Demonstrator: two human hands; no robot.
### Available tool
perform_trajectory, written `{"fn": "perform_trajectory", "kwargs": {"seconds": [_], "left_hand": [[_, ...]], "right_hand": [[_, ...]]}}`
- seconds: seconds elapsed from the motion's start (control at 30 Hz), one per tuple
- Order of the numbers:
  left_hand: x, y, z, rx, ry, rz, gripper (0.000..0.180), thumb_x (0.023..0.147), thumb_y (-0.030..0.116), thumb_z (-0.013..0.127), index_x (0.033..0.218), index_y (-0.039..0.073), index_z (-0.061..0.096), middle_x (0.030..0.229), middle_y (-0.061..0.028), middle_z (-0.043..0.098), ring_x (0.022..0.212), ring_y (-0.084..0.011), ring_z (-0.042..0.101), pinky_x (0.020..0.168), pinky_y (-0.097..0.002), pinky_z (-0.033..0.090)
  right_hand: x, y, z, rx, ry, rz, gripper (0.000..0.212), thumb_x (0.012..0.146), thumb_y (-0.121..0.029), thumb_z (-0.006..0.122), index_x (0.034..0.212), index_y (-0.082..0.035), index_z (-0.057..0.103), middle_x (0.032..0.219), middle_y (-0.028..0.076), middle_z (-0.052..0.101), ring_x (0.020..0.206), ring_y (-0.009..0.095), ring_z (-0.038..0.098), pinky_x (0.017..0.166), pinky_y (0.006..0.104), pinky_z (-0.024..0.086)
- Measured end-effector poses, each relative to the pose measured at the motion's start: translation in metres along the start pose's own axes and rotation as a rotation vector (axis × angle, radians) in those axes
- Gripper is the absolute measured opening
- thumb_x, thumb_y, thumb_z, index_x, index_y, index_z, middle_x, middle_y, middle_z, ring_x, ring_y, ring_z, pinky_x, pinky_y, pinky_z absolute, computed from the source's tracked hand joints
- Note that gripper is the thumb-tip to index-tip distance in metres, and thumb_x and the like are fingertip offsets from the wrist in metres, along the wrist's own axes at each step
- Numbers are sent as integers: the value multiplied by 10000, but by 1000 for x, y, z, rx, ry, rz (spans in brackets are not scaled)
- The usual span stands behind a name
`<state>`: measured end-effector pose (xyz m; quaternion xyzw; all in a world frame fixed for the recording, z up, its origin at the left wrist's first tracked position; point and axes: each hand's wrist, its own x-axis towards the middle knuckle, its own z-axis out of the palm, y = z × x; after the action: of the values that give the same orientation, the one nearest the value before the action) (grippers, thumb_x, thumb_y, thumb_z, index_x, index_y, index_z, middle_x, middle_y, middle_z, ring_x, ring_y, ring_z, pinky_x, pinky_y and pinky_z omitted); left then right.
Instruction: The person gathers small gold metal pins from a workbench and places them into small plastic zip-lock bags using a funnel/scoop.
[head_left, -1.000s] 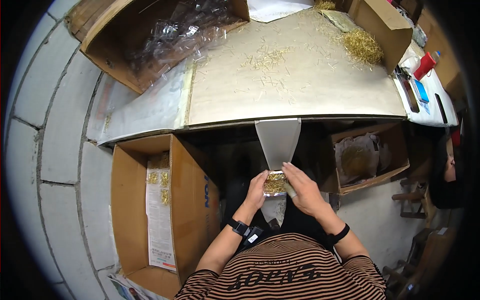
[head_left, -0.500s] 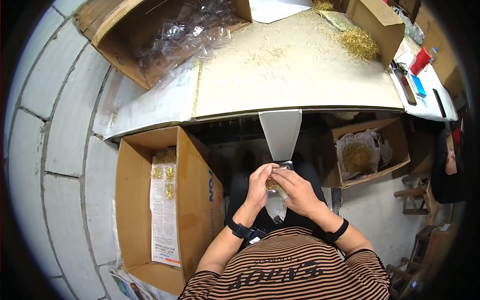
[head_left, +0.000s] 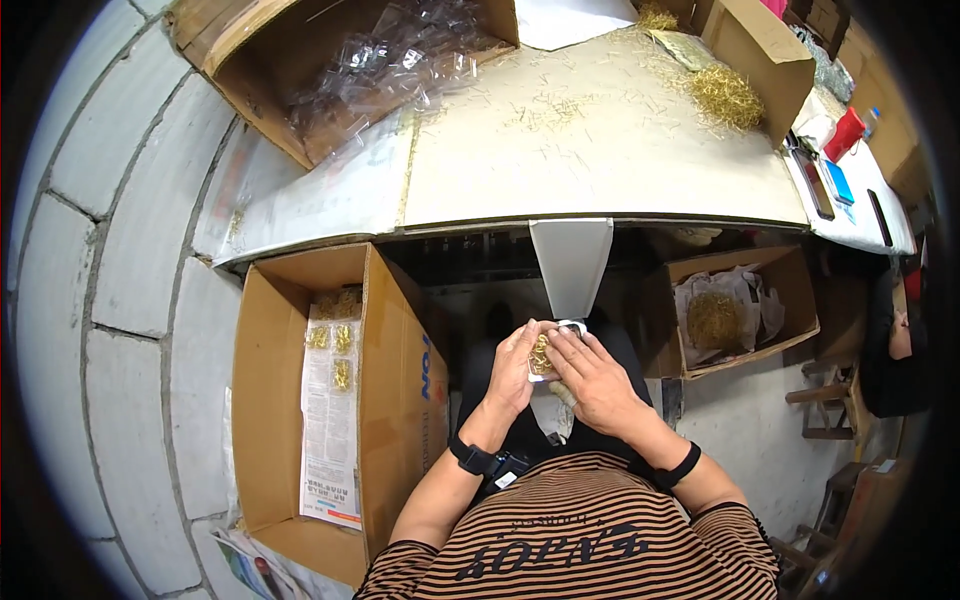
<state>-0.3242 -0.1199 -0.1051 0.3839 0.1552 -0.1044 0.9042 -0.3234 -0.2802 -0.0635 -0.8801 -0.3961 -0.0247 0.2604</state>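
The grip of the left hand (head_left: pixel 513 365) was closed partway, its fingers curved along the left side of a small tray (head_left: pixel 541 352) filled with golden pieces. The right hand (head_left: pixel 600 380) lay over the tray's right part, its fingers nearly straight and close together; its thumb was hidden, so whether that grip also clasped the edge could not be told. The tray sat between the two hands, above the person's lap and just below the lower end of a pale chute (head_left: pixel 572 260) that hung from the front edge of the surface (head_left: pixel 600 180).

No writing could be made out on the tray. Large blue lettering ran down the side of the cardboard carton (head_left: pixel 390 400) at the left. Inside it, a newspaper sheet (head_left: pixel 330 450) carried small columns of print and an orange-red band near its lower end, with small golden packs (head_left: pixel 343 338) on its upper part. The striped shirt (head_left: pixel 540 545) bore big dark letters across the front, upside down in this view, with a smaller line of print beside them.
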Motion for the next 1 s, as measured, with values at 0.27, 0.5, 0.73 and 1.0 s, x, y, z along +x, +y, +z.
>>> {"fn": "perform_trajectory", "kwargs": {"seconds": [0.27, 0.5, 0.73, 1.0], "left_hand": [[-2, 3, -7, 132, 153, -17, 238, 963, 196, 514, 1074, 1, 594, 958, -70, 640, 828, -128, 635, 721, -246, 544], [2, 7, -10, 24, 28, 32, 227, 954, 159, 513, 1107, 4, 578, 967, -81, 637, 822, -145, 645, 653, -301, 569], [1, 1, -34, 134, 140, -2, 227, 943, 116, 493, 1117, -14, 558, 962, -97, 636, 793, -176, 666, 612, -333, 597], [9, -19, -73, 145, 224, -107, 227, 913, 96, 552, 1110, -17, 561, 972, -125, 653, 789, -205, 679, 578, -319, 596]], "right_hand": [[3, 3, -4, 131, 48, 14, 584, 723, -74, 645, 1283, -7, 493, 1369, 145, 460, 1315, 277, 395, 1085, 473, 289], [6, 8, -8, -25, -124, -1, 576, 754, -92, 631, 1304, -20, 473, 1375, 144, 457, 1327, 288, 377, 1086, 472, 286], [30, 23, -20, 89, 62, -45, 503, 744, -15, 660, 1230, -21, 530, 1330, 156, 494, 1284, 295, 432, 1047, 401, 381], [158, 110, -34, -209, 244, 468, 591, 951, -349, 455, 1441, -76, 269, 1474, 282, 209, 1368, 441, 200, 1117, 462, 214]]}}
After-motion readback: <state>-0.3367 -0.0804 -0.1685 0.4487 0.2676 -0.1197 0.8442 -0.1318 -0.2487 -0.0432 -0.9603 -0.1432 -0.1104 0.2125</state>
